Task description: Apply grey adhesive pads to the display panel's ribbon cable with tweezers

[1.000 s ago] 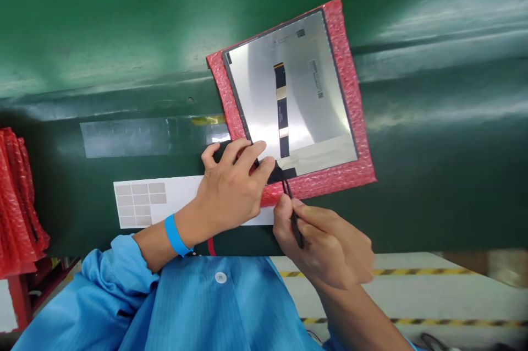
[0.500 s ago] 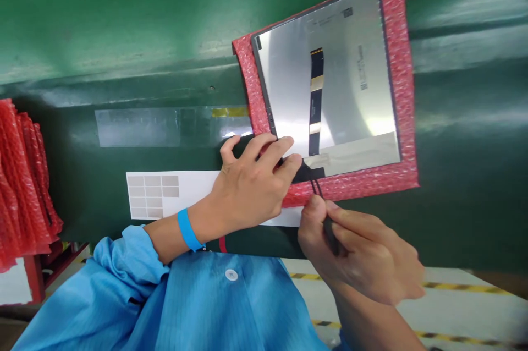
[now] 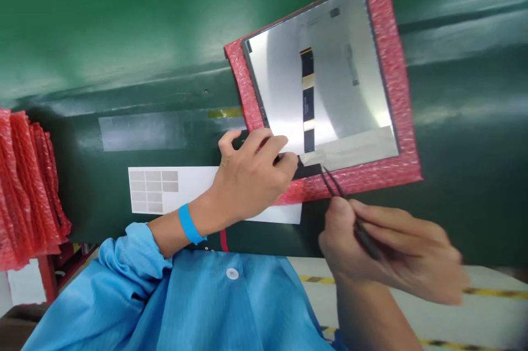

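A silver-backed display panel [image 3: 284, 81] lies tilted on a red bubble-wrap bag [image 3: 398, 87]. Down its middle runs a dark ribbon cable [image 3: 308, 103] with gold-coloured bands. My left hand [image 3: 251, 175] presses with bent fingers on the panel's lower left corner, thumb and fingertips gripping there; exactly what lies beneath them is hidden. A black strip [image 3: 309, 171] extends from under that hand along the lower edge, below a pale tape strip [image 3: 363, 147]. Pinched in my right hand [image 3: 383, 246] are black tweezers [image 3: 336, 186], their tips at the pale tape near the black strip's right end.
White paper with grey label rectangles [image 3: 153, 191] lies left of my forearm. Beyond it, a clear plastic strip [image 3: 144, 131] with a yellow piece [image 3: 225, 113] lies on the green table surface [image 3: 124, 21]. Stacked red bubble-wrap bags [image 3: 28, 191] hang over the left edge.
My right hand and the tweezers have moved right along the panel's lower edge, and the tips now reach the pale tape. My left hand stays at the corner. The view has shifted slightly.
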The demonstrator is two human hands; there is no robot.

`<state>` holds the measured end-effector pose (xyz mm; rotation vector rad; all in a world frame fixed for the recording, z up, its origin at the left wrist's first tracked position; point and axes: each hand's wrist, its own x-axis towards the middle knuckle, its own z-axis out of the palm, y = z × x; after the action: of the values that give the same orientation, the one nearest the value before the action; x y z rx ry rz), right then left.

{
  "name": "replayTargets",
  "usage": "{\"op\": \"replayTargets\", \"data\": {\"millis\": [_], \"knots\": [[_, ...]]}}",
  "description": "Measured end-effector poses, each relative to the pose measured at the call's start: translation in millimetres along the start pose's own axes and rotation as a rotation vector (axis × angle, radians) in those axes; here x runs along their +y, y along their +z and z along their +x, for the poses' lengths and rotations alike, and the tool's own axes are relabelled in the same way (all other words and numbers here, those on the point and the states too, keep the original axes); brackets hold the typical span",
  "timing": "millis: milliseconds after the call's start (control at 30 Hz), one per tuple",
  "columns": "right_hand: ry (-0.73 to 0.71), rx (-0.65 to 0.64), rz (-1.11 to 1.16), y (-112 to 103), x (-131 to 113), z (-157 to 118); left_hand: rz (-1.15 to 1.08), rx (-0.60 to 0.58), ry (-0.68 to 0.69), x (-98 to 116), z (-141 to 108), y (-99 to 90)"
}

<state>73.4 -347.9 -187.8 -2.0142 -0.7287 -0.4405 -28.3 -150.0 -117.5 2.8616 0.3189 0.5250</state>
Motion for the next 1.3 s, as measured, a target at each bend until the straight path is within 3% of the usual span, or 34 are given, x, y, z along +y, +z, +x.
{"op": "replayTargets", "data": {"millis": [100,167,233,400,567,733,1000,1133,1233,1300], "knots": [[-0.255,0.310,0.083,13.2,-14.3,8.1,0.024,-0.056,0.179,-12.2,18.6,-2.6],[-0.205,0.517,0.169,23.8,-24.6,21.5,0.013,-0.167,0.360,-24.7,35.0,-7.1],[-0.146,0.570,0.218,33.9,-30.4,37.1,-0.004,-0.277,0.515,-38.2,52.4,-11.6],[-0.039,0.466,0.257,52.1,-26.8,76.1,0.011,-0.387,0.653,-60.6,85.5,-18.9],[0.011,0.370,0.253,66.1,-34.2,105.0,0.101,-0.448,0.796,-66.9,97.5,-29.3],[0.053,0.259,0.197,71.4,-52.2,113.3,0.106,-0.479,0.902,-66.1,99.1,-35.6],[0.154,0.115,0.142,65.7,-59.8,115.1,0.086,-0.480,0.980,-68.5,97.4,-33.1],[0.218,0.052,0.155,60.8,-69.7,119.5,0.105,-0.489,0.924,-73.7,94.4,-29.4],[0.279,0.027,0.138,58.1,-70.5,121.7,0.054,-0.573,0.818,-77.1,94.3,-26.2],[0.312,-0.090,0.135,59.9,-64.4,121.8,-0.007,-0.625,0.745,-78.3,96.0,-24.2]]}}
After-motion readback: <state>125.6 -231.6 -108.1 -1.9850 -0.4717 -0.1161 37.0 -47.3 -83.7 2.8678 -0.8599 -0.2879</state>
